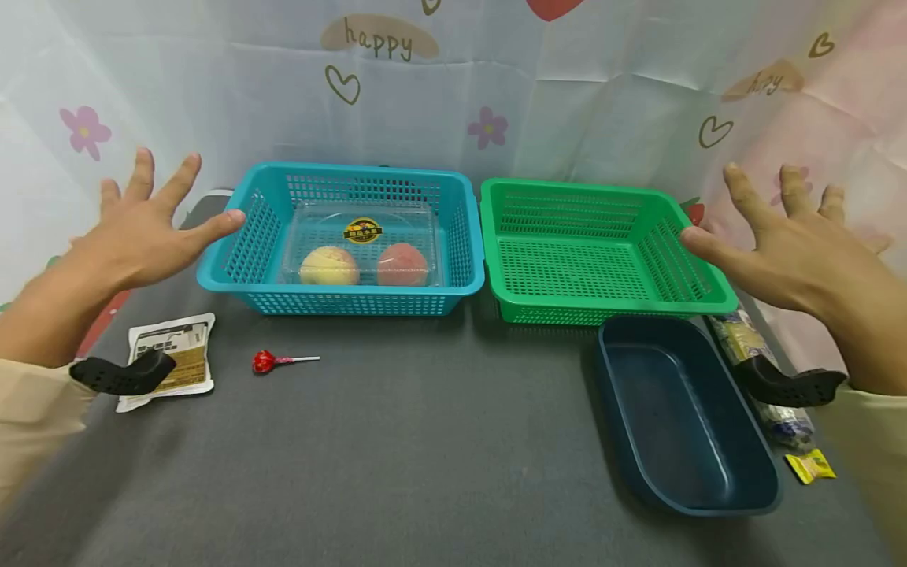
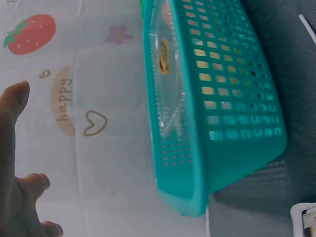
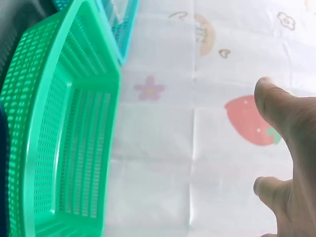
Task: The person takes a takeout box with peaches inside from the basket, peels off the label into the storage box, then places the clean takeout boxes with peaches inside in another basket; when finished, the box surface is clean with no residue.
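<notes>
L hand [image 1: 138, 236] grip wide, holding nothing, blue basket [image 1: 234, 276] just beside its thumb. R hand [image 1: 794, 244] grip wide too, green basket [image 1: 708, 295] by its thumb.

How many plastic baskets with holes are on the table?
2: the blue basket on the left, holding a clear fruit box, and the empty green basket touching its right side.

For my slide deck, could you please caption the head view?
Open hands, left hand and right hand, flank a blue basket and green basket.
</notes>
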Demonstrator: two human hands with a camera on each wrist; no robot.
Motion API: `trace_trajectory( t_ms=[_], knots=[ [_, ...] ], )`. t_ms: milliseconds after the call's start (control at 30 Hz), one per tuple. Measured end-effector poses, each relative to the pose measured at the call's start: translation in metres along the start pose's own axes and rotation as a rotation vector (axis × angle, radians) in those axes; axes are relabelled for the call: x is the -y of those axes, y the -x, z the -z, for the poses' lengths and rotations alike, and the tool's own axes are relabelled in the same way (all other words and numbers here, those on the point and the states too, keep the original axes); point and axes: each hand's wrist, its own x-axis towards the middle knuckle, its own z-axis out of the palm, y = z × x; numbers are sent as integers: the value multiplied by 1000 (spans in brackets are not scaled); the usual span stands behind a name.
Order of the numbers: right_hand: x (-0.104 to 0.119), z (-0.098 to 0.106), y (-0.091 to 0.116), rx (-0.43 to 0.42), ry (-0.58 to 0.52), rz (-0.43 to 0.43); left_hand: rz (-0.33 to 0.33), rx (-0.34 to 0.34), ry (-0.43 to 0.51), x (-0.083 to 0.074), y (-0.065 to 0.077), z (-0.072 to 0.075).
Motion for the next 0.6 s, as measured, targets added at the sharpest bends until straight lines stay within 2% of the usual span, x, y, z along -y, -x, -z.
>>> trace_trajectory(
  t_ms=[400, 600],
  knots=[
    [23, 6, -8, 9, -35, 76, -113, -96, 54, 13, 1, -21],
    [34, 7, -14, -10, -37, 119, -148, -116, 55, 18, -1, -31]
  ],
)
